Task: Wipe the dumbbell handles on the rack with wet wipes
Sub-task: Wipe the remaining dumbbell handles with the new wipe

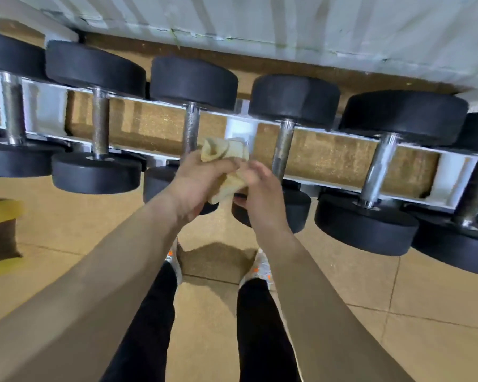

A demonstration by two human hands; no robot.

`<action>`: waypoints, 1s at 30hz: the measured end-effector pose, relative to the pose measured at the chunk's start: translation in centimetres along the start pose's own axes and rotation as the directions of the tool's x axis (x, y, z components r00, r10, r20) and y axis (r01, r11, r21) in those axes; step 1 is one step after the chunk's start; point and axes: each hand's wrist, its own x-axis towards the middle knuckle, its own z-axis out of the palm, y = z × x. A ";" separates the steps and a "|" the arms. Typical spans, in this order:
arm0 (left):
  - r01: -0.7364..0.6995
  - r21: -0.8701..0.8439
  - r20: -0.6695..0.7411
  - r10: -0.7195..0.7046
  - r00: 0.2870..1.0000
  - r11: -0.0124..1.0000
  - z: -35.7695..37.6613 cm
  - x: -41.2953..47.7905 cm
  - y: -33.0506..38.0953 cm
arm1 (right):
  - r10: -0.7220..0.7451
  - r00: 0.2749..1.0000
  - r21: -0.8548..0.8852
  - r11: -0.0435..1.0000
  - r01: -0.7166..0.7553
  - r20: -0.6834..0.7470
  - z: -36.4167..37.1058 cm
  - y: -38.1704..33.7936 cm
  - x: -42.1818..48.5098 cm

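Rack (236, 128) behind; left hand (196, 183) grips crumpled wipe (221, 153), hiding lower handle (191, 125); right hand (262, 194) blurred, grip unclear.

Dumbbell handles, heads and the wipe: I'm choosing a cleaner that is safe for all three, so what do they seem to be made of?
Handles: bare metal, likely chromed steel, with bright glints at the ends and fine knurling along the grip.
Heads: matte black, probably a rubber or urethane coating. The surface is dull with no sharp reflections.
Wipe: thin, soft cloth or nonwoven, cream-tinted, crumpled into loose folds.
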 end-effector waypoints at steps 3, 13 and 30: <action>0.032 -0.048 -0.099 -0.036 0.994 0.998 4.5 -0.1 -0.9 | -0.145 0.989 -0.151 0.979 0.140 -0.022 -5.1 -0.3 -0.2; 0.233 -0.410 0.351 -0.083 0.933 0.882 5.7 1.1 -1.0 | -0.075 0.994 0.044 0.996 0.079 -0.083 -10.1 -0.5 3.0; -0.085 0.097 0.021 0.083 0.996 0.992 3.5 1.1 -2.7 | -0.222 0.969 -0.157 0.959 0.237 0.107 -8.1 0.5 3.3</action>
